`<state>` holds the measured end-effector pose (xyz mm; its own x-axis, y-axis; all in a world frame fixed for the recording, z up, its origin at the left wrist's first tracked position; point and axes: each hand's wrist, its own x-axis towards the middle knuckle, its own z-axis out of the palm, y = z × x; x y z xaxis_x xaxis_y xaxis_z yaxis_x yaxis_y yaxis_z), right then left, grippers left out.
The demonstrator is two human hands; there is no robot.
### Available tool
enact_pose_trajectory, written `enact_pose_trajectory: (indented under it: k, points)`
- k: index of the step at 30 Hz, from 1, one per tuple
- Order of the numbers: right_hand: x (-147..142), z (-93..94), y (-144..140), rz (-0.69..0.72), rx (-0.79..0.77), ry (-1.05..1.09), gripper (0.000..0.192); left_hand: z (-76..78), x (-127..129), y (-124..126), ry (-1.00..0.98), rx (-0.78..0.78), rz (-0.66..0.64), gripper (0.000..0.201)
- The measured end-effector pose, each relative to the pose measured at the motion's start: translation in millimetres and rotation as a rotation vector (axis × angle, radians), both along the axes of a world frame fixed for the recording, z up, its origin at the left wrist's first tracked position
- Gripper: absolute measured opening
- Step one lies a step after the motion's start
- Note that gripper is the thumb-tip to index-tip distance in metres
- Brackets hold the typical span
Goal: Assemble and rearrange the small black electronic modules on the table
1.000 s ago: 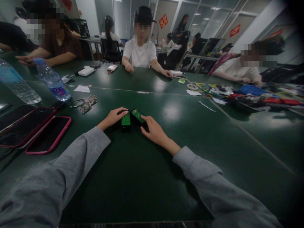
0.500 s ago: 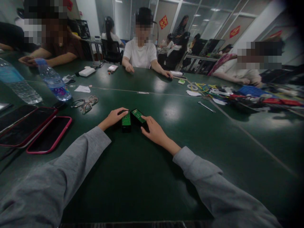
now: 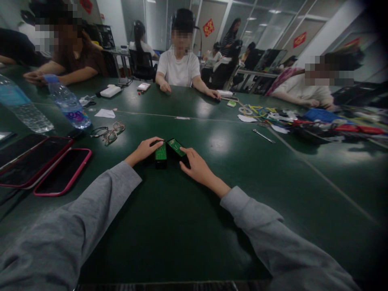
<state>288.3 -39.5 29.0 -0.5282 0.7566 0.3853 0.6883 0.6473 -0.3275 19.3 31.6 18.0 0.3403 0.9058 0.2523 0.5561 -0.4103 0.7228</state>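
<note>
Two small black boxes, each with a green circuit board on top, rest on the dark green table in front of me. My left hand (image 3: 147, 149) grips the left circuit-board box (image 3: 161, 152) at its far left side, fingers reaching over its edge. The right circuit-board box (image 3: 176, 148) sits at an angle, its far end close to the left one. My right hand (image 3: 195, 165) holds that box by its near right end, thumb low and fingers on top. The undersides of both boxes are hidden.
To my left are a pink-cased phone (image 3: 63, 172), larger dark devices (image 3: 33, 161), water bottles (image 3: 68, 101) and eyeglasses (image 3: 114, 132). A wrench (image 3: 263, 136) lies at right, before a heap of cables (image 3: 318, 125). A person in a white shirt (image 3: 179, 66) sits opposite; others sit at both sides.
</note>
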Motion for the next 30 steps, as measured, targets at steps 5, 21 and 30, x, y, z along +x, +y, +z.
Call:
enact_pose_trajectory:
  k: [5, 21, 30]
  points:
    - [0.1, 0.0, 0.2, 0.007, -0.001, 0.005, 0.053, 0.5, -0.1, 0.3, -0.001, -0.008, -0.001, 0.045]
    - [-0.7, 1.8, -0.7, 0.005, -0.012, 0.009, 0.053, -1.5, -0.4, 1.1, -0.005, -0.006, 0.011, 0.044]
    - [0.5, -0.1, 0.3, 0.0, -0.018, 0.008, 0.053, 0.9, 0.0, -1.2, 0.003, -0.009, 0.01, 0.043]
